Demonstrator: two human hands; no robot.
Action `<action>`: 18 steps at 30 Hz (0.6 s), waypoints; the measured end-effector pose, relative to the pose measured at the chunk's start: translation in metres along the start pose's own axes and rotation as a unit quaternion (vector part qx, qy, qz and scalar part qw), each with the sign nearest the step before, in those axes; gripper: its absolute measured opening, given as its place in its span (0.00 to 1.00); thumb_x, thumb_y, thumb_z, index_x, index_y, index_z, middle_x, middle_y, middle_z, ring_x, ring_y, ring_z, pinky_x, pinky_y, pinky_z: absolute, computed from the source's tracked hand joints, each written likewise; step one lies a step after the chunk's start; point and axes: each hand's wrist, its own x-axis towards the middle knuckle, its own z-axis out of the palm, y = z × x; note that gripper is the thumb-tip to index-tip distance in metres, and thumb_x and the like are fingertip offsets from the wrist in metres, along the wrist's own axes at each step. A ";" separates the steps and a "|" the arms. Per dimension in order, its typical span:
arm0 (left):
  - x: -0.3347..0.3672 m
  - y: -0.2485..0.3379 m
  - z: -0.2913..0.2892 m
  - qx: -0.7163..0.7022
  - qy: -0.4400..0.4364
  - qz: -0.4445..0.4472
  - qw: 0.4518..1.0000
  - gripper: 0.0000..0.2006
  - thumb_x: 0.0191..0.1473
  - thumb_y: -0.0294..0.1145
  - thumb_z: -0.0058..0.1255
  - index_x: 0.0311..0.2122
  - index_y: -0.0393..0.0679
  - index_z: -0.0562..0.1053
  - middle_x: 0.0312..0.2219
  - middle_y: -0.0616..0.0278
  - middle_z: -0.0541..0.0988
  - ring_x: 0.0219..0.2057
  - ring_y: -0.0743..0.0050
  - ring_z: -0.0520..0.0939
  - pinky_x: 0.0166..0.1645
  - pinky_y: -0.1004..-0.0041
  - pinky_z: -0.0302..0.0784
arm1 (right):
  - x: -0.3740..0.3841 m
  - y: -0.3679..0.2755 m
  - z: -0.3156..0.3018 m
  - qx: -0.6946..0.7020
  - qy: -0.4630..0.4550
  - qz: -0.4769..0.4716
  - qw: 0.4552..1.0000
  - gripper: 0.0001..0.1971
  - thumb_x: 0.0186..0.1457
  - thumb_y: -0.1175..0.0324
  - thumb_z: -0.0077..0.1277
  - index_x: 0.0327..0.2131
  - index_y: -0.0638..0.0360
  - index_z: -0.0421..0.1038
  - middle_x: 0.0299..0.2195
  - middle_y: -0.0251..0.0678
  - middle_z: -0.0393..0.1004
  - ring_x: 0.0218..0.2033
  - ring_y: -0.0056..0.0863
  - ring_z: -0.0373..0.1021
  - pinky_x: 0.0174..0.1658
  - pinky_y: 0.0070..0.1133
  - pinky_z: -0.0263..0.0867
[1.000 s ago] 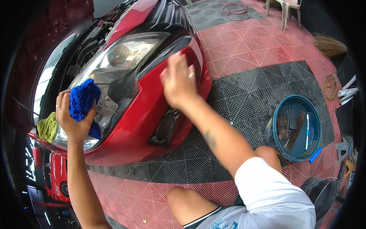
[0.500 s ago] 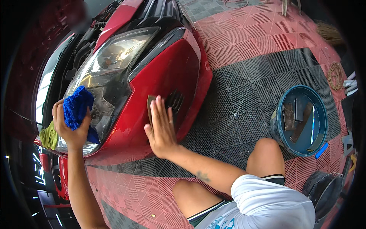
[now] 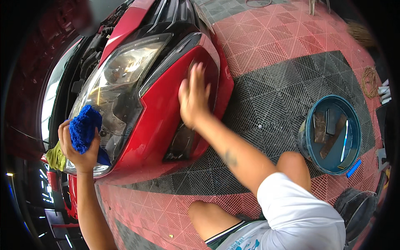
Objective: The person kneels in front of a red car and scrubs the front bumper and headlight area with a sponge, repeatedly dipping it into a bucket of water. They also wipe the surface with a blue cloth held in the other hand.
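Note:
A red car's front corner is close in front of me, with its clouded headlight [image 3: 125,66] at the upper left. My left hand [image 3: 79,157] grips a bunched blue cloth [image 3: 85,129] against the headlight's lower end. Flat on the red bumper [image 3: 152,125], right of the lamp, lies my right hand [image 3: 193,100], fingers stretched up and smeared by motion. Whatever is beneath that palm is mostly hidden; only a thin brownish edge shows by the fingertips. Below it, the dark fog-lamp recess [image 3: 181,143] is uncovered. A yellow-green cloth [image 3: 55,157] rests beside my left wrist.
On the right stands a blue-green bucket [image 3: 305,141] of water holding brown strips, a black block and a slim light-blue tool. A blue bar-shaped piece [image 3: 354,168] lies beside it. A black bucket [image 3: 354,212] is nearer me. Coiled cord [image 3: 368,82] lies farther right on the tiles.
My right hand has slid up and to the right over the bumper, uncovering the fog-lamp recess. The brown sheet seen under it before is now mostly hidden. My left hand stays put.

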 end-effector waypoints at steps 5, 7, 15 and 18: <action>-0.002 0.003 0.014 -0.005 0.005 -0.015 1.000 0.24 0.38 0.34 0.72 0.41 0.37 0.75 0.42 0.48 0.78 0.42 0.43 0.82 0.48 0.55 0.76 | 0.022 0.007 -0.015 0.037 0.021 0.018 0.999 0.37 0.77 0.48 0.24 0.76 0.64 0.37 0.78 0.54 0.34 0.79 0.51 0.32 0.75 0.57 0.32; -0.001 0.001 0.000 0.007 -0.004 -0.008 1.000 0.24 0.39 0.34 0.72 0.42 0.37 0.74 0.43 0.48 0.78 0.42 0.43 0.82 0.48 0.55 0.76 | -0.063 -0.015 0.003 0.028 -0.061 -0.048 0.997 0.39 0.76 0.52 0.31 0.77 0.63 0.29 0.78 0.58 0.27 0.79 0.57 0.29 0.74 0.59 0.30; 0.000 0.001 0.011 0.009 0.005 0.005 1.000 0.26 0.38 0.33 0.72 0.42 0.37 0.74 0.43 0.46 0.78 0.42 0.42 0.82 0.47 0.56 0.76 | 0.061 0.004 -0.026 0.021 0.012 0.042 0.999 0.39 0.76 0.45 0.26 0.76 0.64 0.35 0.78 0.53 0.32 0.79 0.49 0.31 0.74 0.60 0.34; -0.005 -0.001 0.002 0.005 -0.012 -0.007 1.000 0.25 0.38 0.32 0.72 0.42 0.37 0.74 0.43 0.46 0.78 0.42 0.43 0.82 0.47 0.56 0.76 | -0.049 -0.021 -0.004 0.009 -0.067 -0.035 0.997 0.39 0.76 0.50 0.32 0.77 0.63 0.32 0.78 0.57 0.28 0.79 0.57 0.29 0.73 0.63 0.31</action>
